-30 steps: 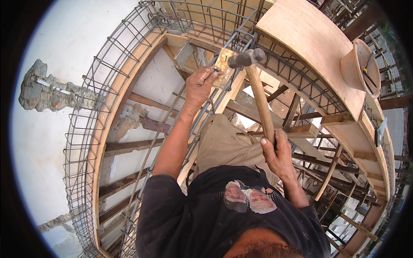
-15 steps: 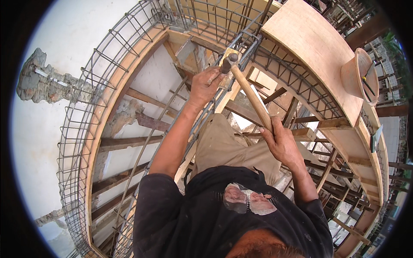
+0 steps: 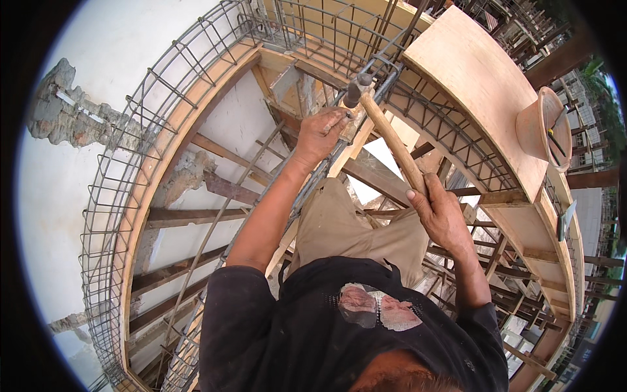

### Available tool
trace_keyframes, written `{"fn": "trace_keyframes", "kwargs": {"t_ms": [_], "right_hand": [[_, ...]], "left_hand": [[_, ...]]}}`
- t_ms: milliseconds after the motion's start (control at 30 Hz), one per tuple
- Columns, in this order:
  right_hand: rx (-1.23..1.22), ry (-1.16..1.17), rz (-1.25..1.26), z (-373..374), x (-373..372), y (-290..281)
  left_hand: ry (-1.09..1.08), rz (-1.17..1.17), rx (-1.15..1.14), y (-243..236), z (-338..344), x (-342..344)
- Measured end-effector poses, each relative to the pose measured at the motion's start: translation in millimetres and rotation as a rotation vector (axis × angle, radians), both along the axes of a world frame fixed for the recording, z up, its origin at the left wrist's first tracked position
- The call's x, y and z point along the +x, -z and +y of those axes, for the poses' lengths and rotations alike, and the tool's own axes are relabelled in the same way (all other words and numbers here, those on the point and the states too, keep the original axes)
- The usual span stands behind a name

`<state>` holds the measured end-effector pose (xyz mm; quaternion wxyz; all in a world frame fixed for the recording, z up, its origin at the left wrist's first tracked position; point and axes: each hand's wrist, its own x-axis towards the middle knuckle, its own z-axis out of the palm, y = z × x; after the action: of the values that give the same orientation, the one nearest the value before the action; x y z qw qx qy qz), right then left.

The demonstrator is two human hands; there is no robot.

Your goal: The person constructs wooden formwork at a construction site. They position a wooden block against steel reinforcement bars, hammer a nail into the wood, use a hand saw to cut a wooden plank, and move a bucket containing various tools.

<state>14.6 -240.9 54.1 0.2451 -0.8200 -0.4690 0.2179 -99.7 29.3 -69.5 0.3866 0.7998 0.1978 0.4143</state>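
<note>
Writing first: black shirt (image 3: 294, 326) carries a pale-and-reddish print (image 3: 400, 311) on the chest; any lettering in it is too small to tell. Right hand (image 3: 445, 214) clenched around the lower part of the wooden handle of a hammer (image 3: 396, 145), fingers wrapped, thumb lying along the grip. Dark hammer head (image 3: 353, 93) is up by the left hand (image 3: 320, 134), just below and left of the near-left corner of the plywood sheet (image 3: 470, 78), apart from it. Left fingers are bunched at a small wood block (image 3: 349, 132) on the steel bars; cannot tell whether they grip it or something small, fingertips partly hidden. Block is under the hammer head, ahead of the tan trousers (image 3: 353, 228). Orange-tinted bucket (image 3: 532, 127) at the plywood's right edge, tilted in view, tool handles inside, one black and yellow. Flat dark-handled tool (image 3: 562, 227) at the outer edge of the curved formwork (image 3: 516, 225), below the bucket. Curved rebar cage (image 3: 89, 232) runs down the left, beside the white wall (image 3: 55, 215).
</note>
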Motion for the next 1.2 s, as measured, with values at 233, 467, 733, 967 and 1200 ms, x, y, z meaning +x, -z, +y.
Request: {"fn": "trace_keyframes", "kwargs": {"t_ms": [233,467,733,967,1200], "right_hand": [[0.929,0.038,0.307,-15,-17,-26],[-0.022,0.034,0.040,9,-10,-18],[0.770,0.421,0.781,46,1,80],[0.993,0.712,1.286,65,-3,161],[1.016,0.830,1.439,14,29,257]], "left_hand": [[0.057,-0.049,-0.038,2,3,5],[0.020,-0.042,0.068,4,3,0],[0.149,-0.021,0.267,-19,-25,4],[0.458,0.238,0.350,-7,-112,13],[0.448,0.276,0.143,41,-152,61]]}}
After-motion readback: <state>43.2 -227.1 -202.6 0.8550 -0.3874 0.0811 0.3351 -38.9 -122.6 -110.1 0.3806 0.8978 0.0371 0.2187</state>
